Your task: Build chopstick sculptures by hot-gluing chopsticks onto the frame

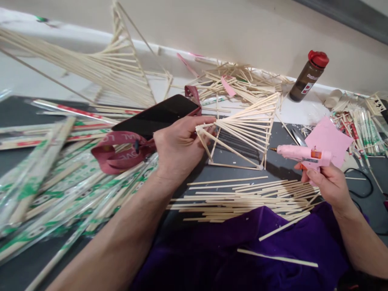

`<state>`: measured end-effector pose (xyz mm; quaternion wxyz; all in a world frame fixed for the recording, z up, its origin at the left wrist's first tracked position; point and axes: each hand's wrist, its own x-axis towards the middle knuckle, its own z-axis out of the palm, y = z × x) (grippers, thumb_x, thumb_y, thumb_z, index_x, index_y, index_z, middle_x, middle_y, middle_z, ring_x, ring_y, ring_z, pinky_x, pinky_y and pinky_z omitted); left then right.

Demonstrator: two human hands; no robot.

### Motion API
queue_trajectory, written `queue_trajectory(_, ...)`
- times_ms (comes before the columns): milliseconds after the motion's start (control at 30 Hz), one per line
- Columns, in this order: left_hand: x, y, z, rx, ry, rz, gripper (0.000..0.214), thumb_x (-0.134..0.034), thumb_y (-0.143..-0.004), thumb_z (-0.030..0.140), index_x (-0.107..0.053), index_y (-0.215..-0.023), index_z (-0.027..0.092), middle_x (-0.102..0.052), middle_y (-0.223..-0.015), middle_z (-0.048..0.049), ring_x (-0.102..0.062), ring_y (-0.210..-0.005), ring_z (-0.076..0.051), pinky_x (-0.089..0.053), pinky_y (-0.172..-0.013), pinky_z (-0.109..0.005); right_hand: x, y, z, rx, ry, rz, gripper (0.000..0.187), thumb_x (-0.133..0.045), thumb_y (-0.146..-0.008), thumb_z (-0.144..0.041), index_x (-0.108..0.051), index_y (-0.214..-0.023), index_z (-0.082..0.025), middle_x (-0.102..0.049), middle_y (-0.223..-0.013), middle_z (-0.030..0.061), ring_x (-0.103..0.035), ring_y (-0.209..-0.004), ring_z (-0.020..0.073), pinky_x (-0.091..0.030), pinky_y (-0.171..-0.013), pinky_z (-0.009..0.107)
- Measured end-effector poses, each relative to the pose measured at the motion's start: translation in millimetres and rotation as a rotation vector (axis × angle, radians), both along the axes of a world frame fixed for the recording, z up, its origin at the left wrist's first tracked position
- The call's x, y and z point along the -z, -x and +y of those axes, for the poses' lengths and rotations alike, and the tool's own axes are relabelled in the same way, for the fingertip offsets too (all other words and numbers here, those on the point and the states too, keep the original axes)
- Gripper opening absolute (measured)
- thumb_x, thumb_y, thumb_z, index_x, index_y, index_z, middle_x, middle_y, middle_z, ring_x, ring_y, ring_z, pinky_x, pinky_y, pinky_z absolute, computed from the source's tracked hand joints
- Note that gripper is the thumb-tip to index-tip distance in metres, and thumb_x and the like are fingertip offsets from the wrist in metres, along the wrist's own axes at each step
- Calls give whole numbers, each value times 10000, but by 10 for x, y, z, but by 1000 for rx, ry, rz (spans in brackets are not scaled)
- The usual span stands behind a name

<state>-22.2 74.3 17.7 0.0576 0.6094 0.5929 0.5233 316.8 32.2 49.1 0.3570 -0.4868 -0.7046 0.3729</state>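
Note:
My left hand (pixel 182 147) pinches the left corner of a small frame of glued wooden sticks (pixel 242 131), whose sticks fan out toward the right. A pink glue gun (pixel 303 154) is gripped in my right hand (pixel 329 184). Its metal nozzle points left and is at or very close to the right upright of the stick frame; I cannot tell whether they touch. Below the frame lie many loose sticks (pixel 236 200) in a rough row. Two more sticks rest on purple cloth (pixel 212 254) over my lap.
A large stick structure (pixel 121 72) stands at the back left. Wrapped chopsticks (pixel 60 190) cover the left side, beside a black phone (pixel 157 115) with a red strap (pixel 121 151). Behind are a stick pile (pixel 242 81) and a bottle (pixel 309 76). Pink paper (pixel 329 139) lies at right.

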Motion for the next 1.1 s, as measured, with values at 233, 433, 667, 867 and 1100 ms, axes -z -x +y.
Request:
queue_trajectory(233,-4,-1,0,-4,8,-10,227,-642,-839,361,-753,-941,192,-760,-894,-20,-704,-821,-149,-519,-730,-234,28,19,1,-11,-29,-23,147,-569,-922,-274,-651,-1028,-213,-705,-921,24,-607,-645,108,-508,-588,241)
queue_trajectory(433,17,11,15,3,-5,-11,218,-645,-839,353,-754,-934,190,-760,-884,-28,-703,-828,-156,-526,-725,-245,19,41,12,-2,-46,-60,137,-554,-924,-286,-645,-975,-197,-700,-871,21,-599,-625,108,-495,-565,235)
queue_trajectory(667,10,7,5,-15,15,-17,233,-645,-833,359,-754,-954,192,-761,-890,-35,-708,-848,-167,-534,-713,-249,39,61,39,-9,-107,-173,138,-539,-909,-287,-637,-869,-198,-681,-831,26,-596,-637,128,-487,-581,257)
queue_trajectory(867,-8,-5,-5,-26,13,-22,223,-649,-827,352,-757,-939,192,-763,-894,-33,-710,-830,-161,-536,-714,-241,28,89,57,9,-178,-218,171,-553,-882,-295,-617,-751,-205,-660,-789,31,-589,-682,153,-485,-614,273)
queue_trajectory(1100,-46,-21,-31,-31,5,-4,243,-631,-829,373,-758,-939,198,-762,-878,-36,-710,-799,-162,-527,-707,-253,32,111,69,15,-210,-232,182,-553,-875,-295,-609,-728,-202,-657,-797,37,-590,-707,156,-492,-650,289)
